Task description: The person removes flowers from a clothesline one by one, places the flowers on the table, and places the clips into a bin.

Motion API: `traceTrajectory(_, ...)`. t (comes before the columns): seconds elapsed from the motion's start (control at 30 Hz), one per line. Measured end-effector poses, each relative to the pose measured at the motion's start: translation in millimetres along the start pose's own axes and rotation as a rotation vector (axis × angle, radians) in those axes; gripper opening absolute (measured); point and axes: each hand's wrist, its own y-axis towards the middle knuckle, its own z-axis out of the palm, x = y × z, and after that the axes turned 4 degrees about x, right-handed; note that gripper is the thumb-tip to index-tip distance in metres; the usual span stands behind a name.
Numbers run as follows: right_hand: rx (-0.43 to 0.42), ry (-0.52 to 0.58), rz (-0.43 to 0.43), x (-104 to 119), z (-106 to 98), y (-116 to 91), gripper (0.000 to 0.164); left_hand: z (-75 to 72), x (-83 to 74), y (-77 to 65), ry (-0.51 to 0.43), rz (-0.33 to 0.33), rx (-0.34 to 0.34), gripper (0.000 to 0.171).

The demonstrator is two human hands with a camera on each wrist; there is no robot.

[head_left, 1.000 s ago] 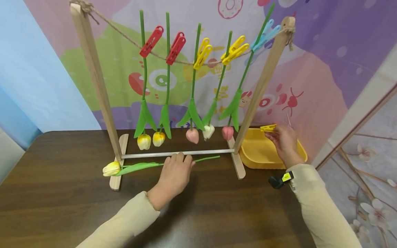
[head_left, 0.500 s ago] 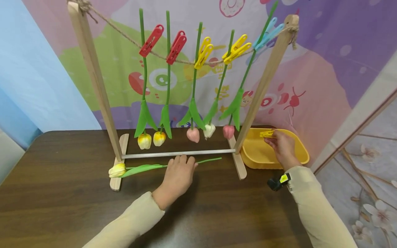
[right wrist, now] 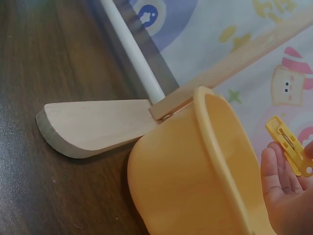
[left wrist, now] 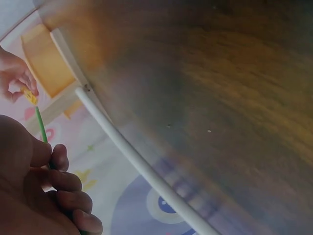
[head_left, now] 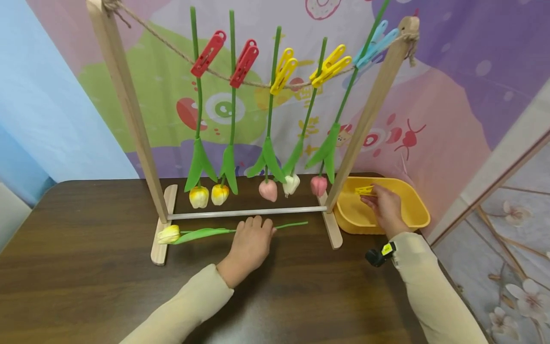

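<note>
My left hand (head_left: 251,243) grips the green stem of a yellow-white artificial tulip (head_left: 169,234), held level in front of the rack's white rod. Its bloom overlaps the rack's left foot, and the stem end points right. In the left wrist view, the fingers (left wrist: 68,182) curl round the stem (left wrist: 41,125). Over the yellow basin (head_left: 361,228), my right hand (head_left: 388,208) pinches a yellow clothespin (head_left: 364,190) between thumb and fingers. The right wrist view shows this clothespin (right wrist: 288,144) near the basin's rim (right wrist: 215,132).
A wooden rack (head_left: 363,119) carries a sagging twine line (head_left: 258,86). Several tulips hang head-down from it, clipped by red (head_left: 208,53), yellow (head_left: 283,74) and light blue clothespins (head_left: 374,48). The basin stands against the rack's right foot (head_left: 332,229). A patterned backdrop (head_left: 253,28) rises behind.
The tulip and my left hand have shifted slightly right along the rack. My right hand has moved a little left over the basin, still holding the clothespin.
</note>
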Motion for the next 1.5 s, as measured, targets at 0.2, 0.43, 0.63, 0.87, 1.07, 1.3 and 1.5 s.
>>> traceTrajectory(0.2,0.008,-0.069,0.013,-4.0,-0.6,1.5,0.009,6.2,2.3,0.9,-0.017,-0.013,0.038,0.024)
traceTrajectory(0.43,0.05,-0.258,0.065,-10.4,0.9,8.9,0.032,14.2,3.4,4.2,-0.034,-0.035,0.094,0.024)
traceTrajectory(0.63,0.12,-0.39,0.068,-15.9,0.5,15.9,0.05,21.1,3.9,7.5,-0.045,-0.052,0.156,0.023)
traceTrajectory(0.87,0.195,-0.48,0.093,-20.2,1.6,20.5,0.052,26.9,4.3,9.3,-0.049,-0.069,0.193,0.024)
traceTrajectory(1.07,0.249,-0.577,0.121,-22.9,3.6,25.8,0.055,27.9,4.8,11.6,-0.054,-0.058,0.205,0.024)
traceTrajectory(1.3,0.304,-0.652,0.142,-26.0,4.1,31.0,0.052,24.8,4.3,16.0,-0.084,-0.052,0.263,0.021)
traceTrajectory(1.5,0.322,-0.685,0.188,-27.9,1.6,33.6,0.054,23.6,2.4,18.4,-0.105,-0.065,0.337,0.018)
